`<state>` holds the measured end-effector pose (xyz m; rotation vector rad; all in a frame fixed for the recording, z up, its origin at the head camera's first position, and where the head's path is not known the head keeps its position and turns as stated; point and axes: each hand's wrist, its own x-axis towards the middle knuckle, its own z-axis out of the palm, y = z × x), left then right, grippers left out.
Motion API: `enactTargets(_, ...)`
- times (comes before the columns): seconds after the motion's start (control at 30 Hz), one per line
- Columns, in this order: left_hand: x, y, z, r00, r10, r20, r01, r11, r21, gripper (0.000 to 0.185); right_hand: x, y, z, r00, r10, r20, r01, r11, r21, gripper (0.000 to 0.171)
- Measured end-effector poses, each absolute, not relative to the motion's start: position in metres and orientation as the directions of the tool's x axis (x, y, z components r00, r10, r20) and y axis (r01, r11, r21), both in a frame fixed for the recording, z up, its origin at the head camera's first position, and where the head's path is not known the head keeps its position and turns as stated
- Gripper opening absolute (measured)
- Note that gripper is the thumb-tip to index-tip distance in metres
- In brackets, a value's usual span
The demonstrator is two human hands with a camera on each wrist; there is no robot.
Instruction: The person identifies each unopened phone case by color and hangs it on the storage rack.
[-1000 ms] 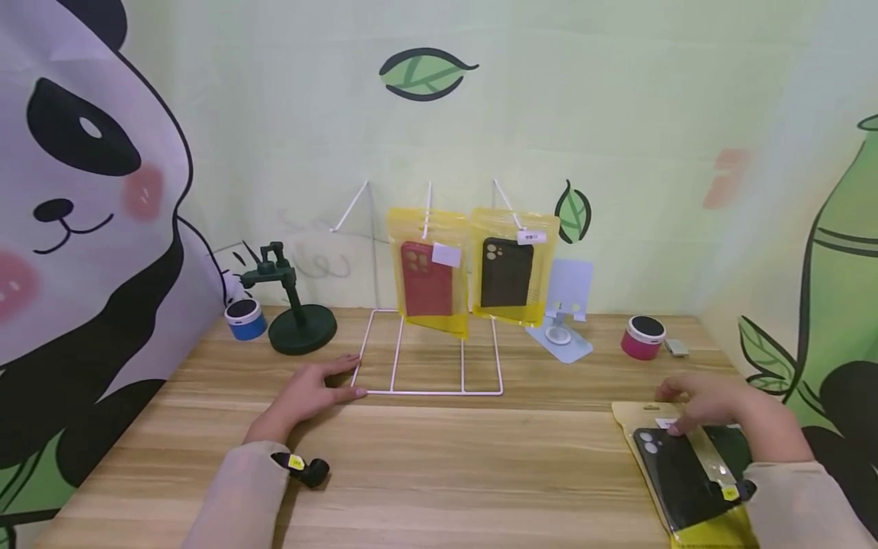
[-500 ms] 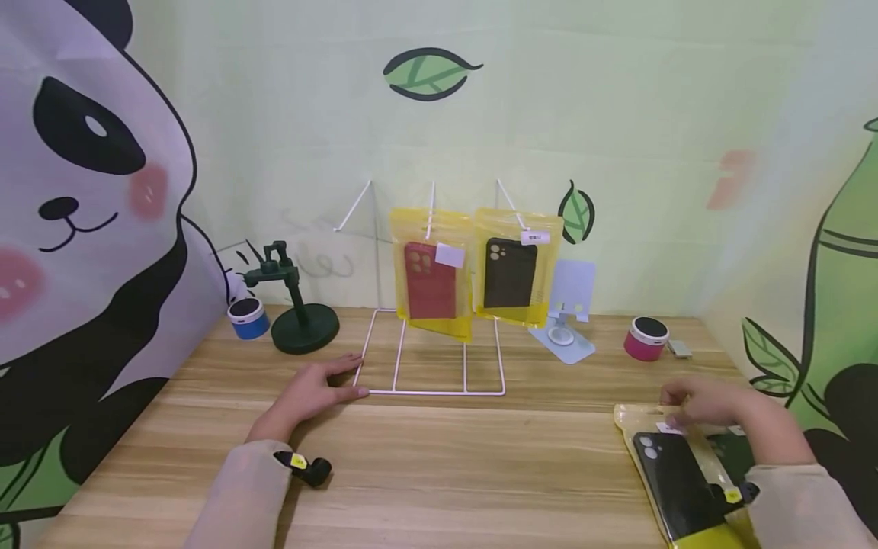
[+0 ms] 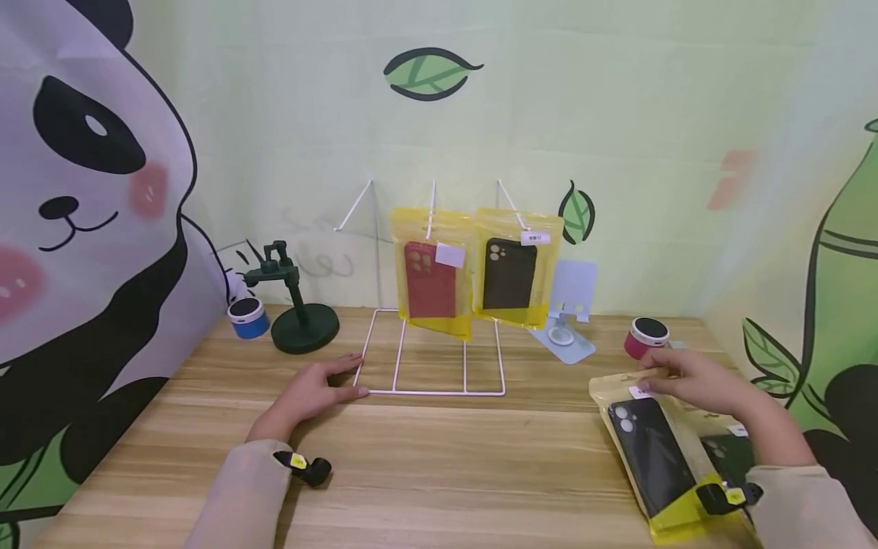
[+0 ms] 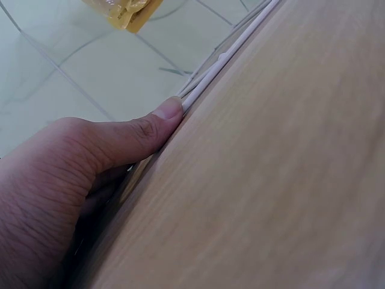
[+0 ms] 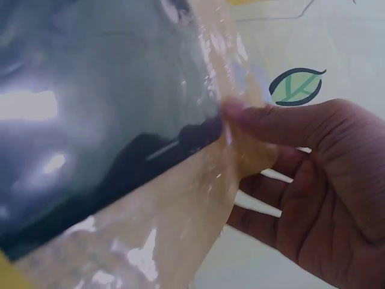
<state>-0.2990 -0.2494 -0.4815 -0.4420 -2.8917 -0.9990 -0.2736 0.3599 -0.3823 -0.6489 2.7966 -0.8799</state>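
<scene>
Yellow pouch [image 3: 661,457], white rack [image 3: 432,366]

Thumb [image 4: 165,114] against white wire rack [image 4: 231,51] — wooden table [image 4: 271,180].

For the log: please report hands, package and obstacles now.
Left hand rests on white wire rack. Right hand pinches yellow phone-case package at top. Path to rack open.

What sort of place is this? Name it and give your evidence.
Probably a mock shop display on a table: a white wire rack with two packaged phone cases hanging on its hooks, phone stands beside it, and a cartoon panda backdrop behind.
</scene>
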Motion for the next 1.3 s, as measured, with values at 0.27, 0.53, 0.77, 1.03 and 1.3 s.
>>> enactTargets(0.27, -0.301, -0.249, -0.481, -0.961, 0.244, 0.128, 0.272, 0.758, 0.593, 0.079, -0.267, 0.353, -0.369, -0.902, -0.418, 0.109, -0.380, 0.649, -0.659, 0.016)
enactTargets(0.53, -0.302, -0.248, -0.481, -0.963, 0.237, 0.128, 0.265, 0.753, 0.602, 0.078, -0.258, 0.343, -0.352, -0.846, -0.442, 0.298, -0.503, 0.477, -0.720, 0.015)
enactTargets(0.77, -0.302, -0.248, -0.480, -0.964, 0.234, 0.130, 0.264, 0.754, 0.601, 0.078, -0.235, 0.326, -0.333, -0.864, -0.374, 0.336, -0.492, 0.490, -0.720, 0.016)
enactTargets(1.03, -0.301, -0.250, -0.483, -0.963, 0.241, 0.123, 0.265, 0.746, 0.611, 0.079, -0.221, 0.297, -0.317, -0.822, -0.338, 0.459, -0.552, 0.268, -0.790, 0.027)
enactTargets(1.3, -0.300, -0.250, -0.483, -0.963, 0.238, 0.123, 0.262, 0.745, 0.613, 0.079, -0.219, 0.247, -0.286, -0.829, -0.188, 0.527, -0.498, -0.183, -0.848, 0.016)
